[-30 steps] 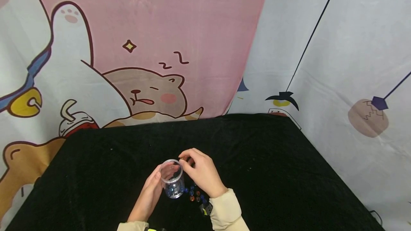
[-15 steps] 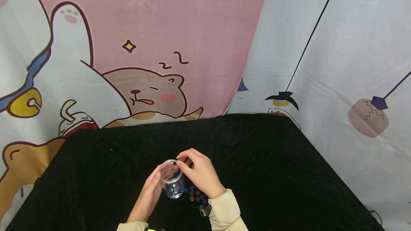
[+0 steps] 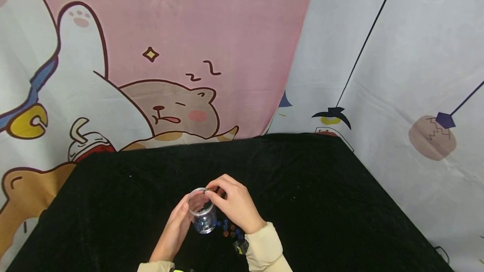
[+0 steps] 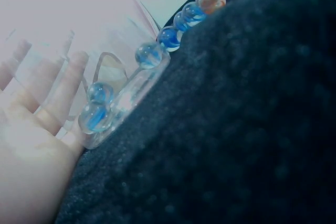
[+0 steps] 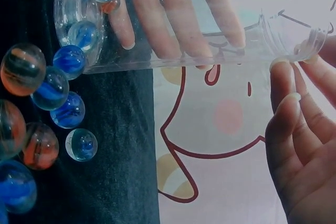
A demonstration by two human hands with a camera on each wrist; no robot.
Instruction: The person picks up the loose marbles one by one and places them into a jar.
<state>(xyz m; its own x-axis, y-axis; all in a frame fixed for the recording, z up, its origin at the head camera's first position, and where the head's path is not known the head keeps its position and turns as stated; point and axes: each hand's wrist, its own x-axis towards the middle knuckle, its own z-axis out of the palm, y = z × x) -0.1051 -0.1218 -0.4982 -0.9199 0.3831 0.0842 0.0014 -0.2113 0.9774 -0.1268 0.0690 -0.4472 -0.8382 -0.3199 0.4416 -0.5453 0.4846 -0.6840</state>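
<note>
A clear plastic jar [image 3: 204, 219] stands upright on the black cloth, with several marbles [image 5: 82, 35] at its bottom. My left hand [image 3: 177, 223] holds it from the left side, its fingers [image 5: 173, 30] spread along the far wall. At the open rim, my right hand [image 3: 236, 205] pinches a small brownish thing, apparently a marble, between thumb and fingertips. Those fingers [image 5: 283, 80] mostly hide it in the right wrist view. Several loose blue and orange marbles [image 3: 226, 233] lie on the cloth right of the jar, partly below the right wrist.
Black cloth [image 3: 321, 205] covers the table. Behind it hangs a printed pink and white curtain [image 3: 245, 53] with cartoon animals. A small dark device [image 3: 240, 247] sits at the right wrist, beside the loose marbles.
My right hand has shifted slightly left, bringing its pinching fingertips onto the jar's rim. The left hand and the jar keep nearly the same place.
</note>
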